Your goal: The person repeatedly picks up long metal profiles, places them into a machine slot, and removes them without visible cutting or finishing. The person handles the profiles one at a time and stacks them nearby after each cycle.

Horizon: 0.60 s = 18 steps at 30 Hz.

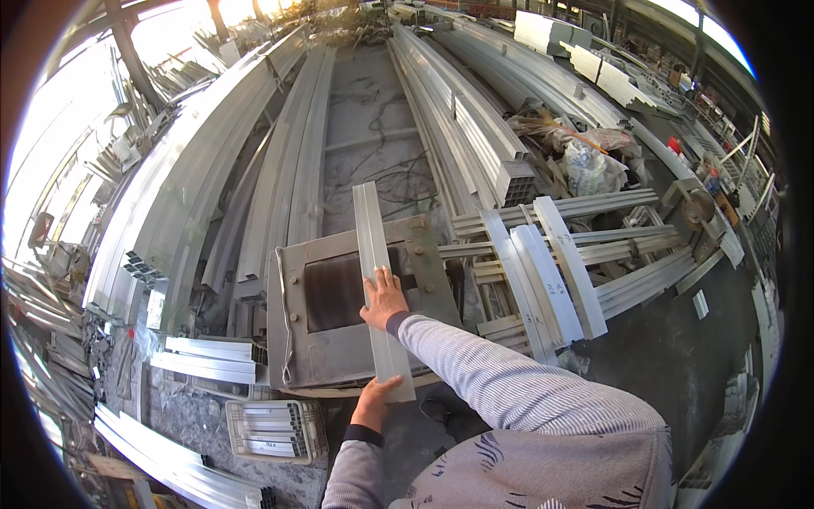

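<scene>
Left hand (373, 405) held the near end of the strip (377, 280), grip closed on its 6 o'clock edge, fingers curled over the end. The strip, a short flat aluminium length, lay lengthwise across the machine top (339, 356), running from 6 toward 12 o'clock. Right hand (384, 299) lay flat on the strip near its middle, grip open, palm pressing down and not clasping. A stack of cut profiles (275, 428) sat at 8 o'clock of the left hand; crossed lengths (551, 263) were at 3 o'clock, well apart.

Judged: to do this well, the strip had to stay square to the top, the right palm pressing evenly, the left steadying the end so it couldn't skew or tip.
</scene>
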Motion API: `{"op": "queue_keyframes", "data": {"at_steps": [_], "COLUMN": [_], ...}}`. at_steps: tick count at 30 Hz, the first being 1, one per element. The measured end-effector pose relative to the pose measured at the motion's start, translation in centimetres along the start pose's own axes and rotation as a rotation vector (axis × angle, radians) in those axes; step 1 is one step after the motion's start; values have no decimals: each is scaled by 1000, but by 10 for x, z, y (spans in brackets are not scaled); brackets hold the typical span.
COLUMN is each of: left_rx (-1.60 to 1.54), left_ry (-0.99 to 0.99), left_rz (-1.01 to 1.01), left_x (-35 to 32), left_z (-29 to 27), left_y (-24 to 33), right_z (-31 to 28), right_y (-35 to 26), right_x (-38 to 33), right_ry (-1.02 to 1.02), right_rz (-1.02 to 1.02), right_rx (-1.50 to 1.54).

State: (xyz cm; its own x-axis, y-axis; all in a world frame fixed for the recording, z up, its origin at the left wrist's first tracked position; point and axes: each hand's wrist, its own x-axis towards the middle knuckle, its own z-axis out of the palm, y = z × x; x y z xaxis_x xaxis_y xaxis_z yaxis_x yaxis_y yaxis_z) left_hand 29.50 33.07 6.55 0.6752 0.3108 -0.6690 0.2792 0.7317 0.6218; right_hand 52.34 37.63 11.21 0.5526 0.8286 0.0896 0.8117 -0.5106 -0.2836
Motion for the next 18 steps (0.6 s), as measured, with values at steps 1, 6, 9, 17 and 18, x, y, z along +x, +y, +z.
{"op": "queue_keyframes", "data": {"at_steps": [1, 6, 9, 17, 18], "left_rx": [0, -13, 53, 61, 78], "left_ry": [-1, -38, -26, -5, 17], "left_rz": [1, 25, 33, 38, 25], "left_x": [-4, -40, -60, -114, -121], "left_z": [0, -8, -17, -46, -47], "left_y": [-9, -59, -86, -153, -158], "right_z": [0, 7, 13, 18, 20], "right_y": [1, -8, -18, -52, -55], "right_x": [-11, -68, -103, -183, -190], "right_ry": [-1, 73, 70, -27, -52], "right_rz": [-3, -23, -33, 9, 13], "right_rx": [-4, 10, 1, 120, 125]}}
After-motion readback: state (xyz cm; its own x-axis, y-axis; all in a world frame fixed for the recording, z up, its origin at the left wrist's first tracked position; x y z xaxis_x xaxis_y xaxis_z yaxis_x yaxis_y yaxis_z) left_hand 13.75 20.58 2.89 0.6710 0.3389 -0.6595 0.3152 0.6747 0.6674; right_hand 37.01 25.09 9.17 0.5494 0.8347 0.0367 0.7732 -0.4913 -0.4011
